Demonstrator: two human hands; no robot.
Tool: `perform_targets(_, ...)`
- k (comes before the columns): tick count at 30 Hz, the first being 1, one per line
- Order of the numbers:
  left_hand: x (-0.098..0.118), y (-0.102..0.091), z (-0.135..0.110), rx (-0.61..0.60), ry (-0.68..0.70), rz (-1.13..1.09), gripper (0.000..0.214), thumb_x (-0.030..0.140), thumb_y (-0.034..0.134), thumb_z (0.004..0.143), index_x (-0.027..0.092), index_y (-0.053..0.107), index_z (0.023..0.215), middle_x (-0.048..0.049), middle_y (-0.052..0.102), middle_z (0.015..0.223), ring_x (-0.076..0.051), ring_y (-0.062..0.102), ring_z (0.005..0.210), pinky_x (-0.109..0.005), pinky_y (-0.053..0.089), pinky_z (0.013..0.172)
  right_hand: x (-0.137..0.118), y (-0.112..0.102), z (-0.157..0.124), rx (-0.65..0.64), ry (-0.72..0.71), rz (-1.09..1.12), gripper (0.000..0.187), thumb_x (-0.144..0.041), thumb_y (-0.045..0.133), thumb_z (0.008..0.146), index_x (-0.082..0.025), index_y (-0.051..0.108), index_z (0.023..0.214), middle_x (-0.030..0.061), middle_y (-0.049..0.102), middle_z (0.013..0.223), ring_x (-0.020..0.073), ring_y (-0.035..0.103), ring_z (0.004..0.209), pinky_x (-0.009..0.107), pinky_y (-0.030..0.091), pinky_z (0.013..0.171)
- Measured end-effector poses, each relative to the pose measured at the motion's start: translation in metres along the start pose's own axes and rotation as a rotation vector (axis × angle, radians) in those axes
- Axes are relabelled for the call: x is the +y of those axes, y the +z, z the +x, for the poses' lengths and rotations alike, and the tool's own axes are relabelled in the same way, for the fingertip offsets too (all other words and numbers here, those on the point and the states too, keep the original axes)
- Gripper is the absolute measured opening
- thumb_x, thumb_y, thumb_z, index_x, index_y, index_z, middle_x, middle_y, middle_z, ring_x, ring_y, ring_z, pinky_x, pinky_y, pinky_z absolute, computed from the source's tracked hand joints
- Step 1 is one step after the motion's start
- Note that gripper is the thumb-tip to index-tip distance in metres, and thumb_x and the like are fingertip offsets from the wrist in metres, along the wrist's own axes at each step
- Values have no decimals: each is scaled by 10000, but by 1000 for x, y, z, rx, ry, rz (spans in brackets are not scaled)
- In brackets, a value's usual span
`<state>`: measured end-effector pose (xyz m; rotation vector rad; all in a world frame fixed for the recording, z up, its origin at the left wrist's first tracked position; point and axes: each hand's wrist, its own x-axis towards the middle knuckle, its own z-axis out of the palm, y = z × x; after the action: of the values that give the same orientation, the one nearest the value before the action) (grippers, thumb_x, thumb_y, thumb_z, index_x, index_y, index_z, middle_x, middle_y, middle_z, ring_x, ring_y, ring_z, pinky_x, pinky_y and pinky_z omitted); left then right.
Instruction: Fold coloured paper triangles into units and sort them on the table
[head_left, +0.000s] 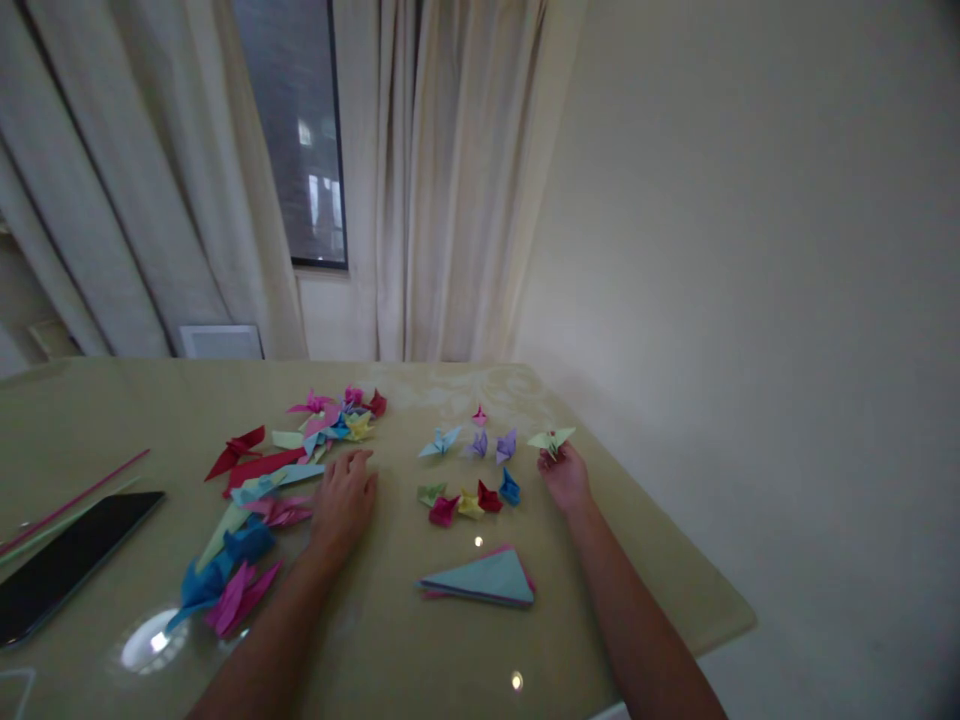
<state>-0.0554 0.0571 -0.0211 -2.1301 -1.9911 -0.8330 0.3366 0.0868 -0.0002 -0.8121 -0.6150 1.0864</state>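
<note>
My right hand (564, 476) pinches a pale green folded paper figure (551, 439) just above the beige table (390, 620), right of a group of small origami pieces. My left hand (343, 500) rests flat on the table with fingers stretched out, holding nothing, beside a scatter of pink, red and blue paper shapes (262, 480). Between the hands lie small folded pieces: light blue (440, 441), purple (506, 445), red (489, 497), blue (510, 488), yellow (470, 505) and magenta (444, 511).
A stack of folded triangular sheets (484, 580), blue on top, lies near me. A dark tablet (64, 560) and a pink stick (75, 500) are at the left. The table's right edge (675, 520) runs close to a plain wall. Curtains and a window stand behind.
</note>
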Motion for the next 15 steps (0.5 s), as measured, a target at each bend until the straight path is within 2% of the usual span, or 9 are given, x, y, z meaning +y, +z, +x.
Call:
perform_targets(4, -3, 6, 2, 49, 33, -23, 389, 241, 437, 978, 138, 604, 1313, -175, 637, 1302, -320, 595, 1211, -446, 482, 1068, 2, -2, 2, 77, 54, 75, 156, -138, 738, 719, -216, 671, 836, -55, 684, 667, 85, 619, 483, 145, 513, 425)
perform_targets(8, -7, 11, 1, 46, 6, -37, 376, 240, 453, 954, 143, 603, 1284, -175, 645, 1249, -327, 619, 1175, -464, 507, 1040, 3, 2, 1, 110, 52, 120, 252, -90, 783, 680, -230, 673, 858, -59, 714, 707, 87, 648, 515, 148, 556, 458)
perform_targets(15, -11, 15, 4, -8, 66, -329, 428, 246, 489, 910, 170, 572, 1323, -143, 629, 1259, -253, 701, 1048, -414, 578, 967, 3, 1, 3, 106, 59, 159, 242, -78, 810, 701, -213, 681, 855, -42, 728, 751, 82, 666, 546, 142, 577, 489)
